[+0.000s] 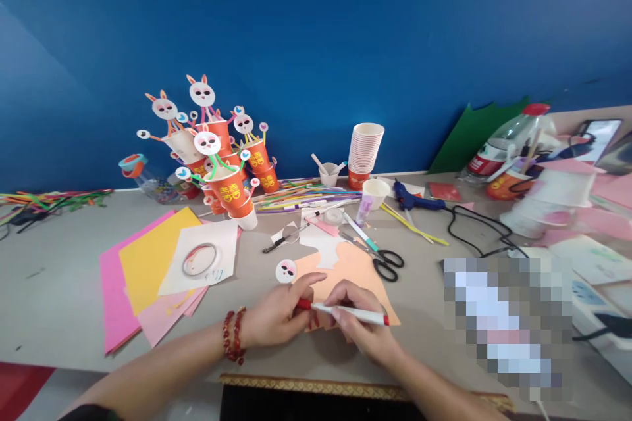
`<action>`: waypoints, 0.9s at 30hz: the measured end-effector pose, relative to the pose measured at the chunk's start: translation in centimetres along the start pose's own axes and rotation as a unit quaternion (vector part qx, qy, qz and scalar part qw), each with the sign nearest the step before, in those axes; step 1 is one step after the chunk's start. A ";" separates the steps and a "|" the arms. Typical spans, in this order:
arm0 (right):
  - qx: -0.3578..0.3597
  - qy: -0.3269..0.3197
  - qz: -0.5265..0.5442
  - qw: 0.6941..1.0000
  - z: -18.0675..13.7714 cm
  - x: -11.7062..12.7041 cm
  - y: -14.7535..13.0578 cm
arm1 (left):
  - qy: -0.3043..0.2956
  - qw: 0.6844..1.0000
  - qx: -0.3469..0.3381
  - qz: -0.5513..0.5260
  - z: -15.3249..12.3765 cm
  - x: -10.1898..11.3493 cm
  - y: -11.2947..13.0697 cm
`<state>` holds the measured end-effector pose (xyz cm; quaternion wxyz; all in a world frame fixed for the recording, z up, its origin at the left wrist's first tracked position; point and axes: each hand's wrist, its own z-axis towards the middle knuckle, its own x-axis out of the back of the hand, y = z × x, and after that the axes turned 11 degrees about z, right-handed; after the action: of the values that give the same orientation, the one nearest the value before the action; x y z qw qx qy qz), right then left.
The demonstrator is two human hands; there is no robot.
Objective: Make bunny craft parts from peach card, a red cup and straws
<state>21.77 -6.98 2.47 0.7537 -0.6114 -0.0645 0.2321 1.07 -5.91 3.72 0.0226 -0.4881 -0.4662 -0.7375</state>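
Observation:
My right hand (363, 325) grips a white marker (365, 316) with a red end, its tip pointing left. Between the fingers of my left hand (274, 316) is a red marker cap (303, 303), right at the marker's tip; whether the tip is inside the cap I cannot tell. Both hands are over peach paper (355, 263). Just beyond my left hand lies a white paper disc (286, 270) with a drawn bunny face. Black-handled scissors (388, 266) rest on the paper's right side.
Red cups (230, 187) with bunny figures stand at the back left, near coloured paper sheets (113, 283). Behind the hands are stacked paper cups (366, 148) and a blue glue gun (417, 200) with a black cord. A bottle (498, 151) stands at the right.

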 end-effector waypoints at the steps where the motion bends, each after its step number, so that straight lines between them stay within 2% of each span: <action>1: -0.007 -0.002 -0.002 1.000 0.0 -0.1 0.0 | 0.003 1.000 0.003 0.013 0.1 0.0 0.3; 7: -0.025 0.015 0.043 0.999 -0.4 -0.6 0.7 | -0.005 0.997 0.031 0.063 0.6 -0.2 2.3; 12: -0.037 0.035 0.107 0.993 -0.5 -0.1 1.0 | -0.004 0.992 0.038 0.123 0.7 -0.5 2.4; 15: 0.001 0.080 0.056 0.995 -0.1 0.5 0.8 | -0.005 0.980 0.039 0.194 0.4 -0.2 2.1; 17: 0.012 0.084 0.020 0.996 0.2 0.6 0.6 | -0.005 0.975 0.035 0.220 0.2 0.1 2.0; 21: -0.006 0.064 0.016 0.998 0.6 -0.1 0.3 | -0.006 0.976 0.000 0.219 -0.5 0.8 2.1; 24: -0.014 0.052 -0.009 0.999 0.4 -0.5 0.6 | 0.051 0.972 -0.038 0.226 -0.7 1.4 1.9; 27: -0.015 0.056 -0.043 0.997 0.0 -0.5 1.3 | 0.113 0.950 -0.137 0.257 -0.5 2.1 1.8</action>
<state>20.99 -7.04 1.31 0.7561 -0.6314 -0.0522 0.1643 0.46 -6.35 6.43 0.1967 -0.5031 -0.2141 -0.8139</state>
